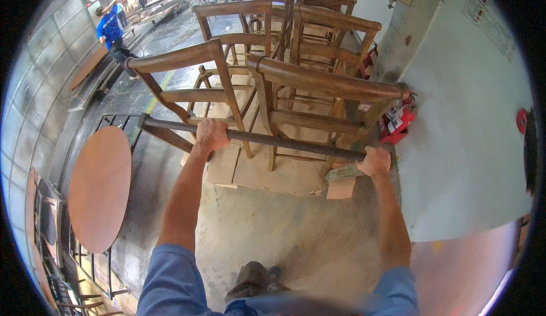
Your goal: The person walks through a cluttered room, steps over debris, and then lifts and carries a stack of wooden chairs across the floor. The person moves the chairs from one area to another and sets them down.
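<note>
Both my arms reach forward to a dark metal push bar (284,141) that runs across in front of me. My left hand (213,134) is wrapped round it left of the middle, and my right hand (375,162) grips its right end. Beyond the bar, brown wooden chair frames stand in two rows on sheets of cardboard (267,175). The nearest are a left chair frame (196,94) and a right chair frame (330,103), their backrests toward me. What carries the cardboard underneath is mostly hidden.
A white wall (460,123) rises close on the right, with a red fire extinguisher (400,118) at its foot. On the left an oval wooden panel (100,189) rests on a metal rack (108,270). Farther off, a person in blue (110,29) stands by a long conveyor.
</note>
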The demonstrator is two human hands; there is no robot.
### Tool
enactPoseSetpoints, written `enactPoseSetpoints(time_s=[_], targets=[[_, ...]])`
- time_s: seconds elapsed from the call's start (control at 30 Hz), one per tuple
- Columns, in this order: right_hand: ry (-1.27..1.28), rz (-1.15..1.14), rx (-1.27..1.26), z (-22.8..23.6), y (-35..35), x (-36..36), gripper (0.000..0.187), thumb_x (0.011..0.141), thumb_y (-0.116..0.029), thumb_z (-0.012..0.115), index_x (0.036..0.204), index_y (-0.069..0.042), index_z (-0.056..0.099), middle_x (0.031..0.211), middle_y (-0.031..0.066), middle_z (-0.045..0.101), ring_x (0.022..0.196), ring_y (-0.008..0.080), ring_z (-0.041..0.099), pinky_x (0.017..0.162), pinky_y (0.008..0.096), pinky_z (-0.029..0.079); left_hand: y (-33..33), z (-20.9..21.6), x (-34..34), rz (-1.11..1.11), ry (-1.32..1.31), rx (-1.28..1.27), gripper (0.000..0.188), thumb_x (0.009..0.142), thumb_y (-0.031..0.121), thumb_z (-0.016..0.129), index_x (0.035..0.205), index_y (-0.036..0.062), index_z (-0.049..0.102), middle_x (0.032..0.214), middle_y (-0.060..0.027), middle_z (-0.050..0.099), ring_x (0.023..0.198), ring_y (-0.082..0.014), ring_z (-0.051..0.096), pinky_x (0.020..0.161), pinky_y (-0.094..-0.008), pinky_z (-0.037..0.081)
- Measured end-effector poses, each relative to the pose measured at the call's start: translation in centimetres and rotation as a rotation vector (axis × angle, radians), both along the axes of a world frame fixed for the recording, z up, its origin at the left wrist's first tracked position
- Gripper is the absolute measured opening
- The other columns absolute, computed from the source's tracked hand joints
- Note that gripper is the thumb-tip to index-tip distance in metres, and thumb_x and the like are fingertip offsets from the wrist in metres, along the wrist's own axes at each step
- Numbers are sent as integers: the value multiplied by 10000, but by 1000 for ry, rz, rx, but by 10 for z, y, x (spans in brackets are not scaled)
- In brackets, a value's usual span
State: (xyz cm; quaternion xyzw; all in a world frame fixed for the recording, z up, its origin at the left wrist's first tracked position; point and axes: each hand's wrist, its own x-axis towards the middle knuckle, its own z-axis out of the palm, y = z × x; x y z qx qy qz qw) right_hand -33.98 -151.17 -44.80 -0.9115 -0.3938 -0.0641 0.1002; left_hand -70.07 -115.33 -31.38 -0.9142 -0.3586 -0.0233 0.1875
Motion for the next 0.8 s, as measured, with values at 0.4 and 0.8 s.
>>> enactPoseSetpoints(time_s=[0.4,0.8], targets=[[-16,-117,-42,-47,42,-130,444,641,-430,835,936,-109,749,924,185,751,938,398,722,855,503,577,79,-41,-95,-130,-47,-27,246,712,277,711,879,120,799,875,-178,760,869,-360,750,768,-459,591],[-95,-165,67,-81,50,-277,389,699,-389,859,949,-103,775,875,160,747,899,362,715,829,499,579,113,-83,-194,-195,-86,16,281,680,293,706,874,110,796,850,-185,754,855,-375,743,765,-485,577]])
